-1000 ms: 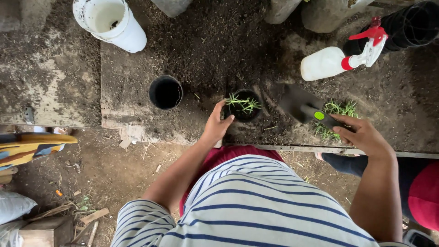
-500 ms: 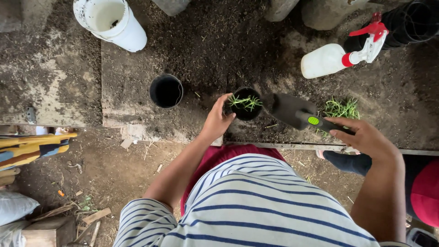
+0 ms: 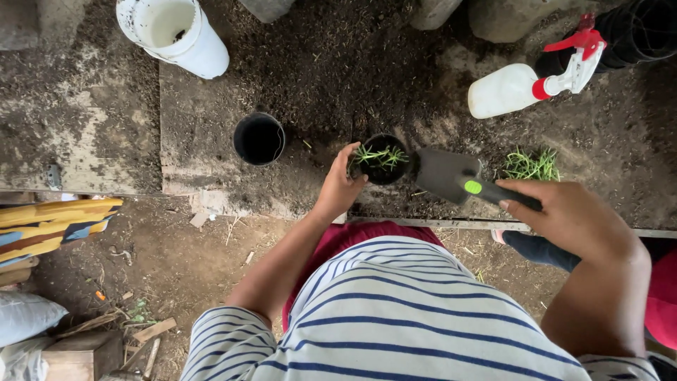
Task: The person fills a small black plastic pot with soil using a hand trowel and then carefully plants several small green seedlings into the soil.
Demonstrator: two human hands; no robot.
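The left hand (image 3: 338,187) cups the small black seedling pot (image 3: 381,159) on the soil-strewn worktop (image 3: 211,152), while the right hand (image 3: 571,219) grips the trowel (image 3: 451,176), blade pointing left, touching the pot's right rim.

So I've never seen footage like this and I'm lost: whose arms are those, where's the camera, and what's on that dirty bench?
The camera sits on a person's head and looks straight down, so the striped shirt and both arms are that person's own. The left hand grips a small black pot with green seedlings in it. The right hand holds a dark hand trowel, its blade at the pot's rim. On the soil-covered bench also lie an empty black pot, a white bucket, a white spray bottle with a red trigger, and loose seedlings.
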